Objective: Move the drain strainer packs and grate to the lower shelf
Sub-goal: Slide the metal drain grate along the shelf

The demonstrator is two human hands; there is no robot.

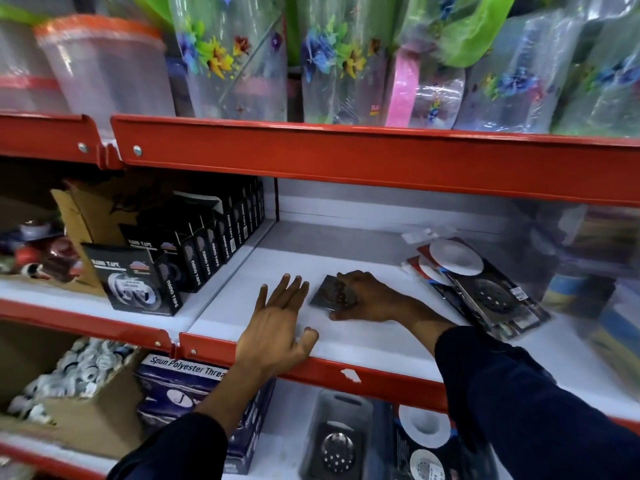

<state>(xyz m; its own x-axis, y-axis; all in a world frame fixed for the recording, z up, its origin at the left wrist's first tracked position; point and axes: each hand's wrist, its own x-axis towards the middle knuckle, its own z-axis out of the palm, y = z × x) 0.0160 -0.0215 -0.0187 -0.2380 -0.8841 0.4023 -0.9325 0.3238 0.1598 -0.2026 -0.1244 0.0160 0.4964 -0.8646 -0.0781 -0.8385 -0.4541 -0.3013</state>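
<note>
Lying flat on the middle shelf (346, 344), the grate (327, 292) sits under our right hand (363, 297), whose fingers curl over its right edge to lift it. Our left hand (277, 320) rests open and empty just left, likely for balance. Strainer packs (485, 289) wait further right; others (374, 441) already lie on the lower shelf (294, 403).

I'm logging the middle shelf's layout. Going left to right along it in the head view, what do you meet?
Cardboard box → nano tape boxes → left hand → grate under the right hand → drain strainer packs.
</note>
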